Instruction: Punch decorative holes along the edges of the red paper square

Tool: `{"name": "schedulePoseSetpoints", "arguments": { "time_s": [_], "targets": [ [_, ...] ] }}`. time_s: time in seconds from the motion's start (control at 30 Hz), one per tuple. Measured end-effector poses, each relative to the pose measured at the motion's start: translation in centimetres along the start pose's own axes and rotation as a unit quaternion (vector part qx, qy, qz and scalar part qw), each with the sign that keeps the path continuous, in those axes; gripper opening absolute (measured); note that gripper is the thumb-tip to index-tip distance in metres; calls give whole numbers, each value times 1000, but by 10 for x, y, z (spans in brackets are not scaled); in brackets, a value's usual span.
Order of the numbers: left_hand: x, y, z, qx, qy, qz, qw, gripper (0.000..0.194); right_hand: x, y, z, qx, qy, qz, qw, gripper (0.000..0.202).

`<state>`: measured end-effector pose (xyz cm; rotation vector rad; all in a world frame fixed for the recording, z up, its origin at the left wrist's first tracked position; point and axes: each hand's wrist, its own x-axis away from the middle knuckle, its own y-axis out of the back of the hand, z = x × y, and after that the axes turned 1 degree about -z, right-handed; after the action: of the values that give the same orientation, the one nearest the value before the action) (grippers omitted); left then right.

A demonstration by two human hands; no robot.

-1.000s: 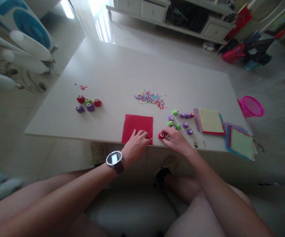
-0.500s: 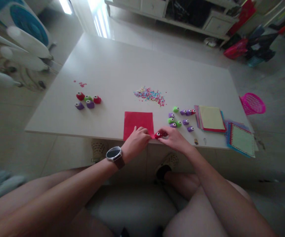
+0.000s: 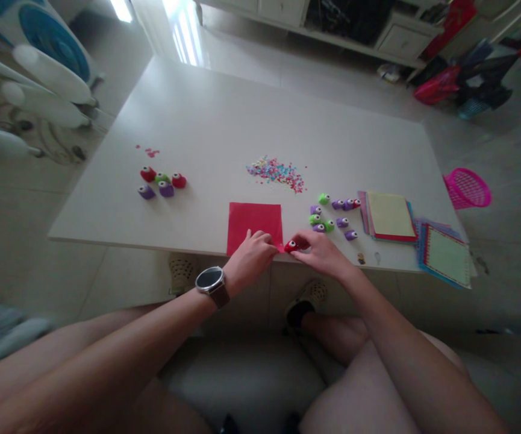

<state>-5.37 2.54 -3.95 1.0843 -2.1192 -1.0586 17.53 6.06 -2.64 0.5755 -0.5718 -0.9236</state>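
Note:
A red paper square (image 3: 253, 220) lies at the table's near edge. My left hand (image 3: 255, 253), with a watch on its wrist, rests over its lower right part, fingers closed on the paper near the corner. Just to the right, my right hand (image 3: 317, 250) grips a small red punch with an eye on it (image 3: 291, 246), which sits at the paper's lower right corner. Behind my right hand stand several green and purple punches (image 3: 315, 219). A scatter of coloured paper bits (image 3: 276, 172) lies beyond the paper.
On the left of the white table (image 3: 224, 120) are several more punches (image 3: 166, 188) and some pink bits (image 3: 152, 152). Stacks of coloured paper (image 3: 391, 216) and edge-punched sheets (image 3: 446, 254) lie at the right. A pink basket (image 3: 470, 188) stands beyond the right edge.
The whole view has shifted slightly. The red punch in my right hand sits a little further from my left fingertips, and a bit more of the paper's corner shows.

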Motion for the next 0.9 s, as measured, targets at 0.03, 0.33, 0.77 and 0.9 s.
{"name": "schedulePoseSetpoints", "arguments": {
  "time_s": [0.03, 0.33, 0.77, 0.9],
  "targets": [
    [0, 0, 0, 1, -1, -2, 1000, 26, 0, 0, 0, 1, 1, -1, 1000, 7],
    [1, 2, -1, 0, 0, 2, 1000, 26, 0, -1, 1, -2, 8, 4, 1000, 9],
    [-1, 4, -2, -16, -4, 32, 999, 24, -1, -4, -3, 39, 34, 12, 999, 17],
    [-1, 4, -2, -10, -3, 24, 1000, 25, -1, -4, -3, 19, 30, 14, 999, 18]
  ]
}}
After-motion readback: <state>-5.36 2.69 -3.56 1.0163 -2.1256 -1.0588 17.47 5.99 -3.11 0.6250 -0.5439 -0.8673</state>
